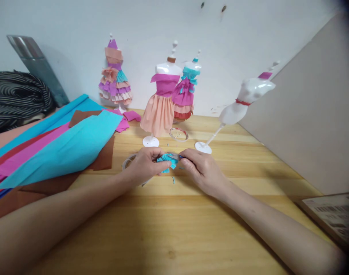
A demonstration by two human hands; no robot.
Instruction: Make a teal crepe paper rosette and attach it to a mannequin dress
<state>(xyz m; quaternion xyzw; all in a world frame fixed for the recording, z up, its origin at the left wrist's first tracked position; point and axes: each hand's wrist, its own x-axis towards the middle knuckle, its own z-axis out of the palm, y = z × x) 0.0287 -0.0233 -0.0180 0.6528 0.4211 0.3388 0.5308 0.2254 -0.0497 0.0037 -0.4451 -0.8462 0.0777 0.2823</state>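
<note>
My left hand (145, 165) pinches a small pleated piece of turquoise crepe paper (166, 165) with a fringed edge. My right hand (204, 172) is closed around a pair of small scissors (179, 157) with a bit of dark blue at the handle. Their blades lie against the upper side of the paper, and the fingers hide most of the handles. Small turquoise scraps (173, 180) lie on the table below. Partly behind my left hand is a roll of clear tape (128, 162).
Dressed mini mannequins (164, 88) stand along the wall; a bare white one (236, 107) leans at right. Another tape roll (178, 139) lies between. Coloured crepe sheets (65, 147) and a striped cloth (18, 93) fill the left. A cardboard box (332, 214) sits at right.
</note>
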